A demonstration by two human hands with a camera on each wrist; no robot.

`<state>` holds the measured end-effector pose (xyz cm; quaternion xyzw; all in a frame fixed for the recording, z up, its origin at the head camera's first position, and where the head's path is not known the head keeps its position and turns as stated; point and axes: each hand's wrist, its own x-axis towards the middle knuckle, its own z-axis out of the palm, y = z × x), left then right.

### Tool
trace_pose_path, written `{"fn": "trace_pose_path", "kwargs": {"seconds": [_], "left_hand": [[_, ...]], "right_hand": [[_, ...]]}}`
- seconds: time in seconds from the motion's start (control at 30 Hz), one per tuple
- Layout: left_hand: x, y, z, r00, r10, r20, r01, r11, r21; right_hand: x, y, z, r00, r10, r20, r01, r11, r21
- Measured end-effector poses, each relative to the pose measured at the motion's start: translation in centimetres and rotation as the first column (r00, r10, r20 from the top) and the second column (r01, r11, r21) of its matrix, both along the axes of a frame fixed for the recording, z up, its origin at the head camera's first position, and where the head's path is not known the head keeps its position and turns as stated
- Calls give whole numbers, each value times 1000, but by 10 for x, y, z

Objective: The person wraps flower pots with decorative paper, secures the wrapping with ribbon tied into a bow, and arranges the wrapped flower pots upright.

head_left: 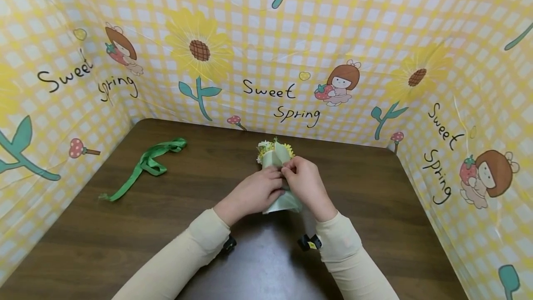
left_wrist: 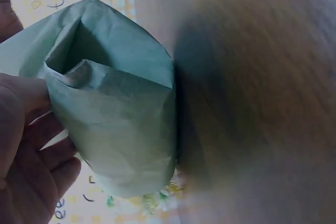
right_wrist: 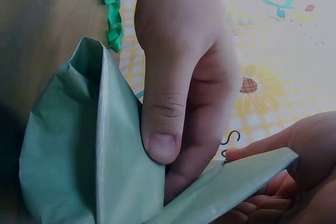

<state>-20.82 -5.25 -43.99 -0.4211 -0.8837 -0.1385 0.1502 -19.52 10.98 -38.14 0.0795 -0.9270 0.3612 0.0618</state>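
A small bouquet of yellow and white flowers [head_left: 275, 148] lies on the dark table, wrapped in pale green paper [head_left: 283, 203]. Both hands meet on the wrap. My left hand [head_left: 270, 185] grips the paper from the left, its thumb pressed on a fold [right_wrist: 163, 129]. My right hand [head_left: 292, 170] pinches a paper edge from the right [right_wrist: 273, 161]. The left wrist view shows the wrap [left_wrist: 115, 124] as a folded cone with my left hand [left_wrist: 26, 129] against its side. The stems are hidden inside the paper.
A loose green ribbon [head_left: 145, 165] lies on the brown table [head_left: 374, 207] at the left. A yellow checked backdrop [head_left: 266, 36] with sunflowers and "Sweet Spring" lettering walls the table on three sides.
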Motion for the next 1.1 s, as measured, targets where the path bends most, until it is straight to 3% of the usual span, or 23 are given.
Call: {"fn": "trace_pose_path", "kwargs": {"seconds": [0.13,0.23,0.53,0.67,0.77,0.9,0.93,1.0,1.1], "left_hand": [[-2,-1,-5,989,47,141,-64,991,119],[-6,-3,-7,978,41,203,-77,982,171],[-17,-21,8,976,-73,205,52,993,106],[-22,-22,5,958,-83,275,43,988,150],[-25,-22,0,925,-56,376,-54,960,275],[-28,-22,-5,873,-50,485,-195,876,442],[-28,-23,-5,872,-54,486,-203,863,462],[-28,-24,-5,890,-42,455,-199,860,469],[-28,-26,-2,944,7,330,-155,892,425]], "right_hand": [[0,1,-3,1000,-6,16,6,1000,-13],[-1,1,-4,999,-16,39,17,1000,-27],[0,-2,-5,1000,8,29,-9,1000,6],[2,-4,-8,1000,2,8,-3,998,69],[4,-8,-11,999,-7,-41,11,994,111],[6,-17,-16,987,17,-158,17,977,212],[7,-20,-18,983,23,-184,23,969,245],[9,-25,-20,972,36,-233,38,951,308],[11,-31,-23,956,42,-291,78,919,387]]}}
